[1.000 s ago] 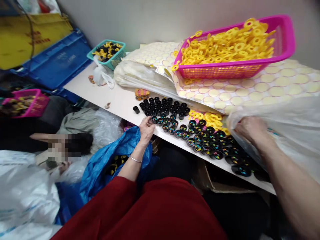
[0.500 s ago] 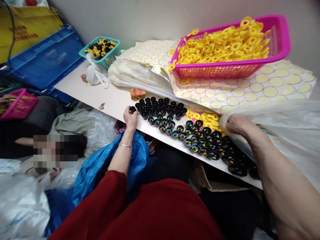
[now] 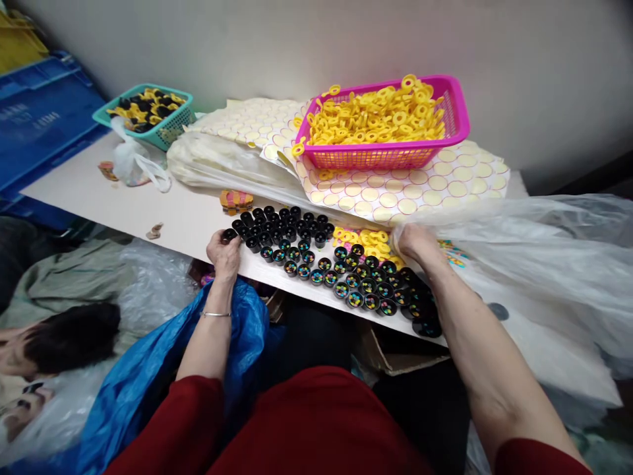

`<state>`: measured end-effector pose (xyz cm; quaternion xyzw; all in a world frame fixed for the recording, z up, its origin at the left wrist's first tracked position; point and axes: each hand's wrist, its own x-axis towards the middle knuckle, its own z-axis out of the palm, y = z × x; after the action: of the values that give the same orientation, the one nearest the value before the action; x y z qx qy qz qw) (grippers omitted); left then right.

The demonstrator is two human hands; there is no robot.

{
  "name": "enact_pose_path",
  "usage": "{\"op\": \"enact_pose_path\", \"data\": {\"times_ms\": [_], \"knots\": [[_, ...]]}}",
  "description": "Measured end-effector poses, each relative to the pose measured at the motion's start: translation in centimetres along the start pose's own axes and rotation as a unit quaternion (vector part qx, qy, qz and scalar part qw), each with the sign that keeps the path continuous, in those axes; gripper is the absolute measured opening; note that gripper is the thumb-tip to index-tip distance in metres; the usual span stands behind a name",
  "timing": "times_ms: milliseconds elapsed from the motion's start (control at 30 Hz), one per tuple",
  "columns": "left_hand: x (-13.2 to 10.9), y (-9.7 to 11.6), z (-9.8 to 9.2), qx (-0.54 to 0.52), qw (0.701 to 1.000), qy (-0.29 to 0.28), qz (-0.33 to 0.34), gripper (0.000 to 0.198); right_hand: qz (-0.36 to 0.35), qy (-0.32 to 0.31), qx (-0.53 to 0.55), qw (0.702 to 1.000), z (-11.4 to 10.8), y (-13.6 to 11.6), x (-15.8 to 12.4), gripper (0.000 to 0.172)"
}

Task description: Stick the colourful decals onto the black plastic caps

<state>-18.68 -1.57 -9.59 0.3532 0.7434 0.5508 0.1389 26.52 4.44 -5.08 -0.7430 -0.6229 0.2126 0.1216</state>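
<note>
My left hand [image 3: 223, 255] is at the left end of a cluster of small black cups [image 3: 277, 227] on the table. Its fingers close round one black cup [image 3: 229, 235], which stands at the table's front edge. Cups nearer the front and right hold small coloured pieces [image 3: 355, 299]; those at the back left look plain black inside. My right hand [image 3: 414, 241] is bent down beside a pile of yellow rings with tabs [image 3: 374, 244], against a clear plastic sheet [image 3: 524, 224]. Its fingers are hidden, so I cannot see what it holds.
A pink basket [image 3: 380, 158] heaped with yellow rings stands on sheets of round stickers [image 3: 459, 188]. At the back left are a teal basket [image 3: 171, 128] and a tied plastic bag [image 3: 129, 161]. A person [image 3: 74, 340] is low at the left, by a blue sheet [image 3: 148, 376].
The view has turned to the right, so the table things sit further left in the picture. My left hand stays on the black cup, and my right hand stays beside the yellow rings.
</note>
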Motion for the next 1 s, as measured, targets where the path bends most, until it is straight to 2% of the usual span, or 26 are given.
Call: {"op": "enact_pose_path", "data": {"times_ms": [133, 300, 433, 600, 767, 867, 1000], "knots": [[0.2, 0.0, 0.1, 0.004, 1.0, 0.019, -0.013, 0.035, 0.003, 0.037, 0.092, 0.995, -0.1, 0.9, -1.0, 0.008], [0.3, 0.3, 0.0, -0.026, 0.999, 0.045, -0.012, 0.035, -0.024, 0.076, 0.25, 0.965, -0.4, 2.3, -2.9, 0.03], [0.3, 0.3, -0.2, -0.068, 0.996, 0.05, -0.02, 0.038, -0.054, 0.085, 0.313, 0.944, -0.8, 3.2, -3.9, 0.036], [-1.1, 0.8, -0.7, -0.121, 0.989, 0.088, -0.002, 0.046, -0.052, 0.084, 0.24, 0.966, -1.3, 4.2, -4.4, 0.028], [-4.4, 3.0, -1.0, -0.152, 0.984, 0.088, 0.036, 0.047, -0.016, 0.044, 0.099, 0.994, -1.6, 3.4, -3.7, 0.01], [-6.0, 4.5, -1.0, -0.16, 0.984, 0.072, 0.043, 0.047, 0.004, 0.017, 0.049, 0.999, -0.8, 1.7, -2.7, 0.017], [-7.5, 5.8, -1.0, -0.159, 0.984, 0.053, 0.055, 0.047, -0.002, 0.015, 0.051, 0.999, 0.4, 0.0, -1.6, 0.025]]}}
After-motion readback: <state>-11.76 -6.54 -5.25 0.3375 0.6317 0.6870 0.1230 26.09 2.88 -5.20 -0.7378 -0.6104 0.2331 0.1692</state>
